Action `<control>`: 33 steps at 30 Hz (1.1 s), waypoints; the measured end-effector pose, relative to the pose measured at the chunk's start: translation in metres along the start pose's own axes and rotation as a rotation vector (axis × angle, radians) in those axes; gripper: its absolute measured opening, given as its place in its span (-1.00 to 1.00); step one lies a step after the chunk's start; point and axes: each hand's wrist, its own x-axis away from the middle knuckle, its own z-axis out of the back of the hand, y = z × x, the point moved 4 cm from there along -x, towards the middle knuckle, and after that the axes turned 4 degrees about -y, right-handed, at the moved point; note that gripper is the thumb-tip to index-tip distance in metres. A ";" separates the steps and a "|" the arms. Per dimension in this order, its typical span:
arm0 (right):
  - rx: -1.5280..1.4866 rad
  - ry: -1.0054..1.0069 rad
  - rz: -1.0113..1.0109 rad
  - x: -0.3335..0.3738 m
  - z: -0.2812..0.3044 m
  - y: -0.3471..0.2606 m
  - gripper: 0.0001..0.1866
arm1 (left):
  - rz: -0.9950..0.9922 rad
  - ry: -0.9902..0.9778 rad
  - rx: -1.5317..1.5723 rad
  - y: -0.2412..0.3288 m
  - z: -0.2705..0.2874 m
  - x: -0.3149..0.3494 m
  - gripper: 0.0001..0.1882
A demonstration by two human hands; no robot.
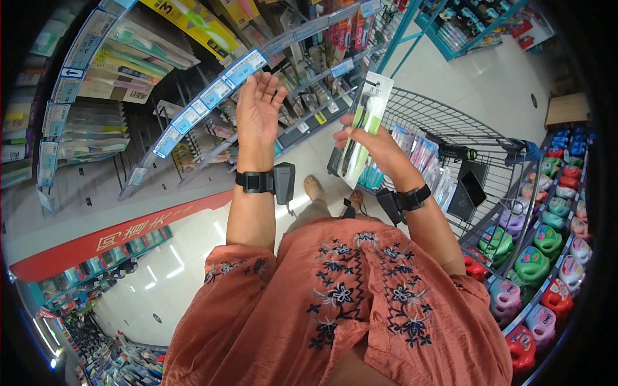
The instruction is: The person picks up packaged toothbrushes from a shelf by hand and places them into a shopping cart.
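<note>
My right hand (pixel 373 145) grips a blister-packed toothbrush (pixel 367 125) with a white card, showing green and black parts. The pack stands nearly upright over the edge of a wire shopping cart (pixel 492 132). Raised beside the shelf's price strip (pixel 219 90), my left hand (pixel 262 106) holds nothing. Its palm shows and its fingers are stretched out, slightly bent. Whether it touches the strip I cannot tell. Several packaged toothbrushes (pixel 103 138) hang on the rack to the left. More packs (pixel 412 154) in pink, white and teal stand in the cart.
A phone-like dark device (pixel 473 188) sits by the cart's handle. Along the right stands a shelf of detergent bottles (pixel 532 264). A red sign board (pixel 122 235) runs along the lower left. Teal shelving (pixel 444 32) stands beyond the cart.
</note>
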 end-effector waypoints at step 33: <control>-0.030 0.026 -0.057 -0.003 0.011 0.018 -0.49 | -0.354 -0.104 -1.120 0.033 0.081 -0.075 -0.38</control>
